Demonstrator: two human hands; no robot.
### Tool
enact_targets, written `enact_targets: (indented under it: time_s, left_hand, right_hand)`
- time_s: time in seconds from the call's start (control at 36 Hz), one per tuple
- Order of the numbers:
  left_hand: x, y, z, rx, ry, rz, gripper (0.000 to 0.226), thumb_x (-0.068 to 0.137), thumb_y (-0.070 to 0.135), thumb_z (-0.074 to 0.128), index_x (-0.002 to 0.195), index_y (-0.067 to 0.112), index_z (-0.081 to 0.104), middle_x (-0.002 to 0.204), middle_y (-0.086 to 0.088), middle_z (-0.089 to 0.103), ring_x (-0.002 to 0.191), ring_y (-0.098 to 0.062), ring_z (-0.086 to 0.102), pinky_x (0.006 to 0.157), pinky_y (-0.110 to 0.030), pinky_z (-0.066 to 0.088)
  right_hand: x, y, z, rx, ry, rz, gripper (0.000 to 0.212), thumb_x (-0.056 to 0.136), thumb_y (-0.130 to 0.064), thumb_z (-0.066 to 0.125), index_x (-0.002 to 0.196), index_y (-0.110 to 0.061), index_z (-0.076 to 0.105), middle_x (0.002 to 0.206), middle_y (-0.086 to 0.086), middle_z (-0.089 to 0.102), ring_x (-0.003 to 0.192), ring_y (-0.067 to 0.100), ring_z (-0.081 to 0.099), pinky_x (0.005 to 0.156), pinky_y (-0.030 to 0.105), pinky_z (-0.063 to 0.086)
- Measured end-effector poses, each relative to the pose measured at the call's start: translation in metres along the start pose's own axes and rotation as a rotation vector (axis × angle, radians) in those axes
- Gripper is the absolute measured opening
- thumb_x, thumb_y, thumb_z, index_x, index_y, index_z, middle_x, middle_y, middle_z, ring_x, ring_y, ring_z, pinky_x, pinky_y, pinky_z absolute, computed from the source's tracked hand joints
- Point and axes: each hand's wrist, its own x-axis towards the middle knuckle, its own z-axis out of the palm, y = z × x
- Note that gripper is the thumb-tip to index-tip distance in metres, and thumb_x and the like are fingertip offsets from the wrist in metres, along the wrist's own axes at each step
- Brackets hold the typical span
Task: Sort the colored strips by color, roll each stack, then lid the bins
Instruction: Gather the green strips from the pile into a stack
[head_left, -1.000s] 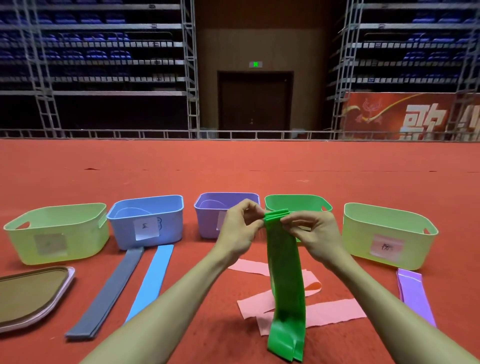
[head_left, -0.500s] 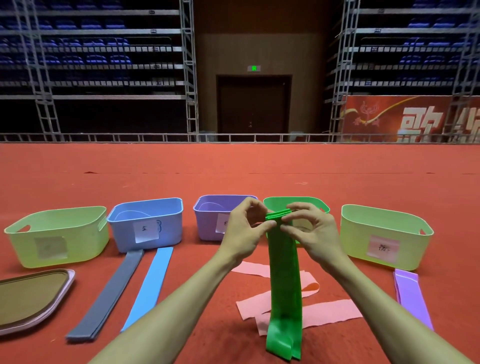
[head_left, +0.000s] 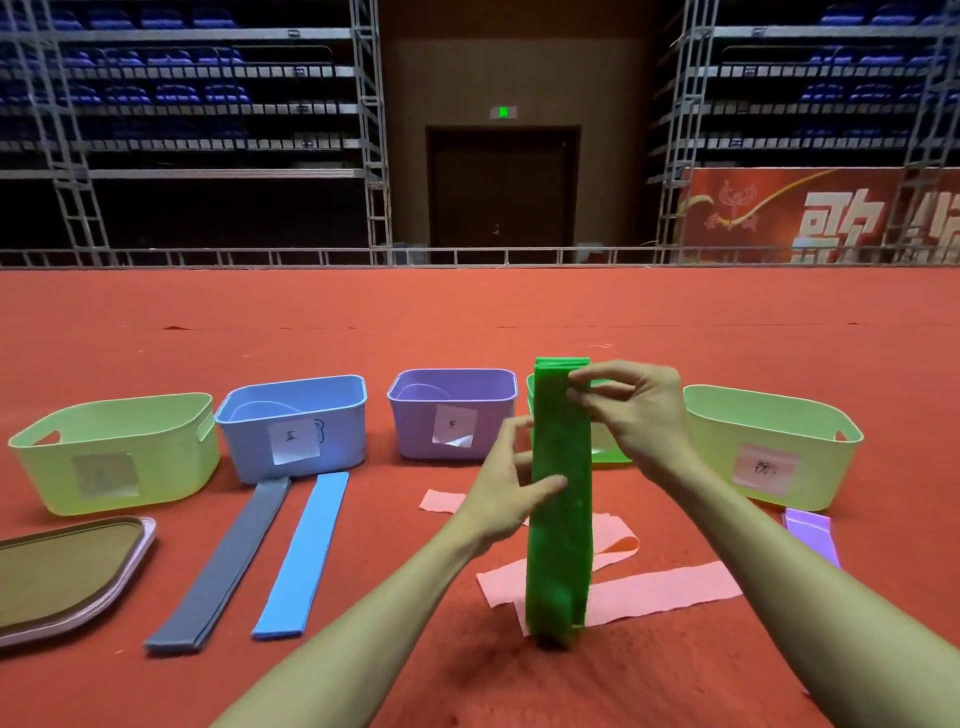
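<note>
The left hand (head_left: 506, 499) is no longer at the top of the green strips (head_left: 561, 519). It has slid down toward 6 o'clock and now holds them by the middle, at the 9 o'clock edge, with its thumb on the front. The right hand (head_left: 634, 410) has lifted the top end toward 12 o'clock. That end now pokes up above the green bin (head_left: 610, 452). The bottom end hangs higher than before.

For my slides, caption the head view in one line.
Left hand and right hand hold the green strip stack upright before five bins.
</note>
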Motion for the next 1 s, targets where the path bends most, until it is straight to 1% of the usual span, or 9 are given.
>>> enact_targets:
  time_s: [0.08, 0.22, 0.39, 0.5, 0.58, 0.69, 0.78, 0.89, 1.0]
  left_hand:
    - [-0.011, -0.013, 0.0, 0.059, -0.005, -0.02, 0.057, 0.083, -0.003, 0.066, 0.126, 0.022, 0.038, 0.11, -0.004, 0.069, 0.1, -0.013, 0.068, 0.08, -0.026, 0.055]
    - [-0.028, -0.036, -0.008, 0.107, -0.005, -0.061, 0.058, 0.083, -0.004, 0.065, 0.119, 0.033, 0.038, 0.102, -0.006, 0.073, 0.092, -0.018, 0.071, 0.082, -0.04, 0.057]
    - [-0.055, -0.058, -0.035, 0.152, -0.003, -0.094, 0.056, 0.079, 0.001, 0.068, 0.119, 0.025, 0.038, 0.103, -0.011, 0.071, 0.087, -0.017, 0.07, 0.075, -0.034, 0.057]
    - [-0.07, -0.071, -0.058, 0.15, 0.055, -0.158, 0.056, 0.082, -0.007, 0.066, 0.122, 0.02, 0.037, 0.102, -0.02, 0.07, 0.086, -0.023, 0.07, 0.08, -0.039, 0.055]
    - [-0.078, -0.078, -0.072, 0.14, 0.088, -0.209, 0.051, 0.083, -0.006, 0.065, 0.117, 0.022, 0.037, 0.095, -0.024, 0.07, 0.077, -0.024, 0.069, 0.074, -0.038, 0.056]
    - [-0.085, -0.09, -0.087, 0.162, 0.037, -0.299, 0.043, 0.085, -0.005, 0.064, 0.11, 0.019, 0.039, 0.087, -0.016, 0.072, 0.07, -0.021, 0.066, 0.063, -0.031, 0.053]
    - [-0.089, -0.105, -0.095, 0.257, 0.001, -0.364, 0.042, 0.084, 0.002, 0.067, 0.104, 0.028, 0.042, 0.077, -0.014, 0.068, 0.062, -0.02, 0.059, 0.056, -0.032, 0.046]
    - [-0.087, -0.122, -0.106, 0.467, -0.029, -0.378, 0.039, 0.078, 0.014, 0.074, 0.1, 0.032, 0.046, 0.071, -0.001, 0.066, 0.056, -0.012, 0.058, 0.058, -0.03, 0.047]
    - [-0.083, -0.129, -0.108, 0.6, -0.047, -0.371, 0.039, 0.074, 0.025, 0.077, 0.099, 0.036, 0.048, 0.078, -0.001, 0.07, 0.073, -0.016, 0.067, 0.073, -0.036, 0.054]
  right_hand:
    - [0.009, -0.006, -0.001, 0.001, 0.032, -0.013, 0.024, 0.075, 0.007, 0.073, 0.088, -0.014, 0.072, 0.071, -0.013, 0.072, 0.067, 0.007, 0.069, 0.063, 0.024, 0.058]
    - [0.029, -0.008, 0.0, 0.015, 0.097, -0.013, 0.02, 0.076, 0.005, 0.073, 0.089, -0.011, 0.072, 0.073, -0.009, 0.071, 0.064, 0.006, 0.067, 0.06, 0.021, 0.057]
    - [0.054, 0.02, 0.014, 0.009, 0.168, 0.068, 0.018, 0.075, 0.001, 0.076, 0.085, -0.013, 0.073, 0.069, -0.01, 0.07, 0.06, 0.006, 0.063, 0.054, 0.02, 0.052]
    - [0.068, 0.053, 0.029, -0.037, 0.182, 0.145, 0.017, 0.074, -0.001, 0.076, 0.085, -0.014, 0.072, 0.079, 0.005, 0.069, 0.066, 0.013, 0.063, 0.056, 0.024, 0.054]
    - [0.071, 0.089, 0.043, -0.093, 0.174, 0.224, 0.018, 0.074, -0.001, 0.077, 0.086, -0.014, 0.073, 0.077, 0.007, 0.068, 0.061, 0.011, 0.059, 0.057, 0.025, 0.053]
    - [0.063, 0.144, 0.062, -0.2, 0.163, 0.332, 0.018, 0.071, -0.007, 0.08, 0.086, -0.016, 0.075, 0.082, 0.006, 0.072, 0.063, 0.008, 0.059, 0.069, 0.033, 0.056]
    - [0.047, 0.188, 0.074, -0.251, 0.136, 0.423, 0.017, 0.069, -0.008, 0.081, 0.079, -0.02, 0.075, 0.079, 0.005, 0.073, 0.064, 0.013, 0.064, 0.07, 0.038, 0.059]
    - [0.023, 0.227, 0.082, -0.298, 0.112, 0.502, 0.016, 0.071, -0.004, 0.08, 0.085, -0.011, 0.075, 0.085, 0.011, 0.073, 0.069, 0.017, 0.065, 0.07, 0.033, 0.058]
    - [0.009, 0.256, 0.085, -0.338, 0.088, 0.563, 0.013, 0.071, -0.009, 0.08, 0.082, -0.015, 0.076, 0.085, 0.004, 0.074, 0.078, 0.018, 0.069, 0.078, 0.036, 0.057]
